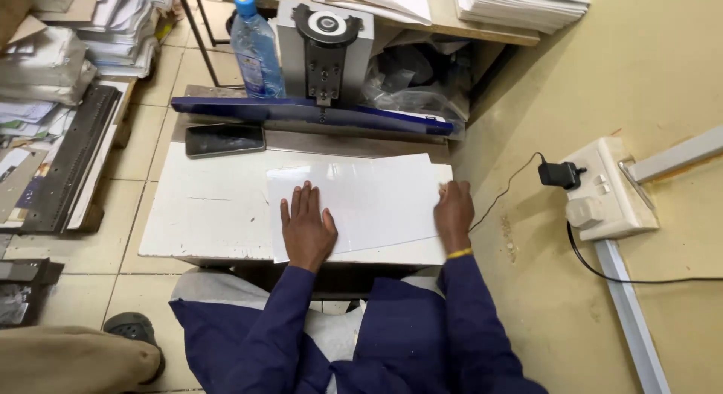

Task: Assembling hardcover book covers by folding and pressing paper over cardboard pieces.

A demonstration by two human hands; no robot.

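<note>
A glossy white sheet lies flat on the white table of a cutting machine. My left hand rests palm down on the sheet's near left part, fingers spread. My right hand sits at the sheet's right edge with its fingers curled over the edge. Both arms wear dark blue sleeves, and a yellow band circles my right wrist. The sheet's far edge reaches toward the machine's blue bar.
A dark phone lies on the table's far left. A blue-capped water bottle stands beside the grey machine head. Paper stacks sit behind. A wall socket with charger is at right. Another person's shoe is at lower left.
</note>
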